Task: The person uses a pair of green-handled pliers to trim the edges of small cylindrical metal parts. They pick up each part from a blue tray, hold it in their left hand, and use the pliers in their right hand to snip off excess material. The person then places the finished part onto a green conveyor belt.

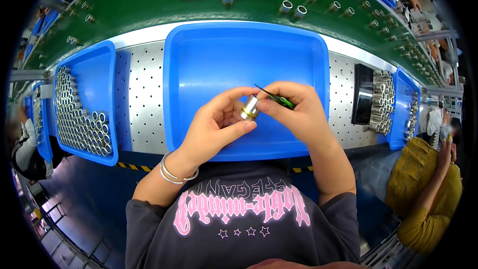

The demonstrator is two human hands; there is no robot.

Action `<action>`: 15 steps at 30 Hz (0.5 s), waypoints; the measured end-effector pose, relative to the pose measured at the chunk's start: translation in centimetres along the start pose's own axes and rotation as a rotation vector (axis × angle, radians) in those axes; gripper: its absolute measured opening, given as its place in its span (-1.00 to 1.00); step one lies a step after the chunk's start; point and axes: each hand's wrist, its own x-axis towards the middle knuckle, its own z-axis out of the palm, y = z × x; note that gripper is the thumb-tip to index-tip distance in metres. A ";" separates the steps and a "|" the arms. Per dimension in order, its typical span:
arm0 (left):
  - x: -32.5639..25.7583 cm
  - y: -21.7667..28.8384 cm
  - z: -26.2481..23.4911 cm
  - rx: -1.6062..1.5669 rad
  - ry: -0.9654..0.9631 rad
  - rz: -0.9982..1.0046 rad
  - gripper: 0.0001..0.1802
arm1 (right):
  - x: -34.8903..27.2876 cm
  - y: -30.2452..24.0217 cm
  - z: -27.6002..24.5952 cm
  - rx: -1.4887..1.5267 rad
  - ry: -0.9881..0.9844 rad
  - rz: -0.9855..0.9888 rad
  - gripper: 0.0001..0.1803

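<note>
Over a large blue tray (214,57), my left hand (214,122) grips a short shiny metal sleeve (249,109) between its thumb and fingers. The sleeve is tilted, and a yellowish band runs round its lower end. My right hand (298,112) is closed around a slim pointed tool (280,99), black at the tip with green along its body; its exact kind is hard to make out. The right fingertips touch or nearly touch the upper end of the sleeve. The tool's tip points up and left, above the sleeve.
Beyond the tray runs a green conveyor belt (199,0) carrying scattered metal sleeves. A blue tray (113,104) full of sleeves stands at left. At right are a black flat device (362,94), stacked sleeves (382,102) and another blue tray (398,139). A person in mustard clothing (423,189) sits at right.
</note>
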 end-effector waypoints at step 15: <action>0.6 1.7 0.4 1.383 0.024 0.474 -0.78 | 16.0 3.3 -15.8 -0.878 0.688 -0.134 -0.76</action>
